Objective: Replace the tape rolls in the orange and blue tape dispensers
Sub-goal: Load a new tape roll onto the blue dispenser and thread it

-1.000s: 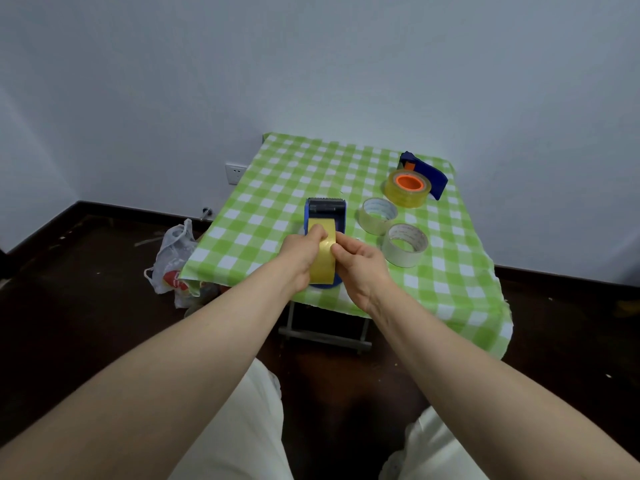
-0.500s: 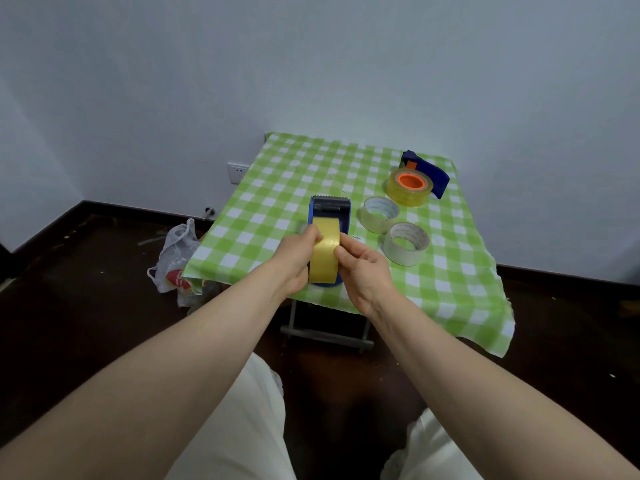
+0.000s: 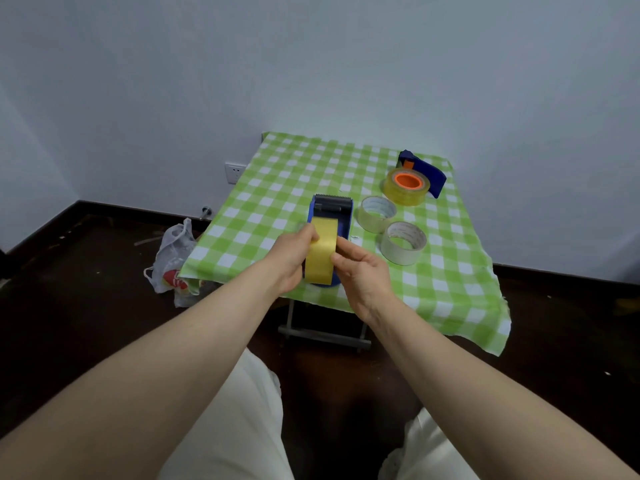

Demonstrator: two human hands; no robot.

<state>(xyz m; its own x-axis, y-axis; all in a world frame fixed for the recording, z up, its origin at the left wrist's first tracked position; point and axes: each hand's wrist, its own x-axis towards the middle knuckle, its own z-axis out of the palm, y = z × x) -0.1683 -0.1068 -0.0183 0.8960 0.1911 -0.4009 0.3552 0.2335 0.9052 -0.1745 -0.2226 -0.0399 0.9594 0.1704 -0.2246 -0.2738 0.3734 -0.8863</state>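
While gripping the yellow tape roll [image 3: 321,251] from both sides, left hand [image 3: 290,258] pinching its left face and right hand [image 3: 362,271] pressing fingertips against its right face, working on the blue tape dispenser [image 3: 331,216] near the front edge of the table [image 3: 450,289]. Roll standing on edge inside the dispenser's frame, toothed cutter and black roller pointing toward the far edge. Judging this as the seating or lifting stage for the blue dispenser's roll; cannot tell which, nor whether the roll is fully sitting on its hub, since both hands are covering the sides.

Next move, probably: holding the roll square to the frame, keeping the dispenser from sliding on the checked cloth, and afterwards feeding the tape end up toward the roller and cutter, minding the teeth.

Lying just to the right of the dispenser: two clear tape rolls, one nearer the middle [image 3: 376,213], one nearer the front [image 3: 403,242], flat and almost touching each other. Sitting toward the far right corner: a yellowish roll with an orange core [image 3: 406,186], resting against a dark blue object [image 3: 426,170], possibly part of the second dispenser; too small to tell. Nothing blocking the hands. Hanging below the table's left edge, on the dark floor: a plastic bag [image 3: 173,263].
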